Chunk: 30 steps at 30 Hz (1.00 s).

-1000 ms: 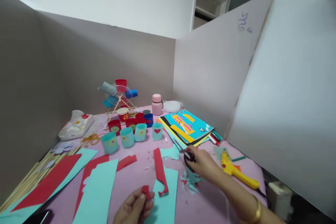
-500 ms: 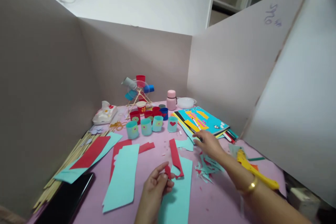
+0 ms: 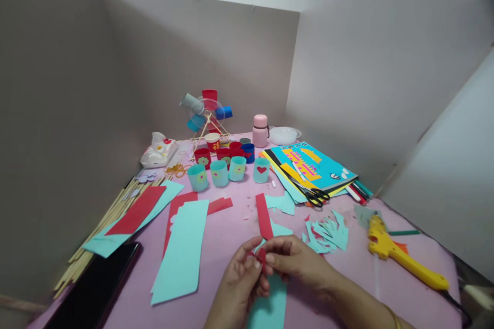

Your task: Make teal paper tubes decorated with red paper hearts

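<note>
A small red paper piece (image 3: 262, 258) is pinched between my two hands near the front of the table; its shape is partly covered by fingers. My left hand (image 3: 243, 275) grips it from the left, and my right hand (image 3: 301, 262) has thumb and forefinger on its right side. Under both hands lies a light-blue paper sheet (image 3: 272, 300). Just beyond them is a red paper strip (image 3: 264, 216). Black scissors (image 3: 314, 195) rest on the front corner of the paper stack, and light-blue offcuts (image 3: 328, 231) are heaped right of my right hand.
Light-blue paper cups (image 3: 219, 174), one with a red heart, stand mid-table before a small stick-built wheel (image 3: 208, 113). A yellow glue gun (image 3: 405, 259) lies at right. A phone (image 3: 96, 288), sticks (image 3: 104, 221) and paper sheets (image 3: 183, 252) occupy the left. Grey panels surround the table.
My right hand has moved from beside the scissors at the paper stack back to my left hand and now touches the red paper piece. The view has tilted down.
</note>
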Each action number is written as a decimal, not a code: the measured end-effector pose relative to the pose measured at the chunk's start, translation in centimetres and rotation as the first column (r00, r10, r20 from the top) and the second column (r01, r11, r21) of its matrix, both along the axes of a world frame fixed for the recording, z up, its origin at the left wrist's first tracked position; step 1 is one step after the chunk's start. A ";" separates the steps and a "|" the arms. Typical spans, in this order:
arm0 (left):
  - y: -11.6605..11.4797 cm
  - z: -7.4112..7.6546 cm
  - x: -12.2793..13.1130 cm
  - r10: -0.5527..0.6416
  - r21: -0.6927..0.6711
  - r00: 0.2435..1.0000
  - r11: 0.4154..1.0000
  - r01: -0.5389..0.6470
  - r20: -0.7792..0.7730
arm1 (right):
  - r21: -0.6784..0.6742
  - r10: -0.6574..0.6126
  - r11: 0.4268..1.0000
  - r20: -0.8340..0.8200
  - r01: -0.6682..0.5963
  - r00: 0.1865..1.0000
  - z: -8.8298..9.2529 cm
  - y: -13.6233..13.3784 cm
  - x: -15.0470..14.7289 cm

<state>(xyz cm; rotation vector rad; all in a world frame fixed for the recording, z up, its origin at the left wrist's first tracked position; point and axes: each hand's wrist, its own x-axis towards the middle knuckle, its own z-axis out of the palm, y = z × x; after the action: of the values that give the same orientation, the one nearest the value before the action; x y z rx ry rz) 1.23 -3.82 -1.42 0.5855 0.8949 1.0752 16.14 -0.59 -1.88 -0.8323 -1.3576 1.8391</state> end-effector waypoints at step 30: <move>0.0 -0.1 -0.8 -0.041 0.062 0.976 0.997 0.055 -0.213 | 0.005 -0.033 0.999 -0.040 0.033 0.999 0.4 -1.2 -0.1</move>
<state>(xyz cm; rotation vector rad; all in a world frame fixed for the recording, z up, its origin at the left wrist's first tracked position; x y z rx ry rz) 0.38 -3.80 -1.50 0.7855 1.0264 1.0152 16.03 -1.76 -1.46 -0.8055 -1.3163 1.8162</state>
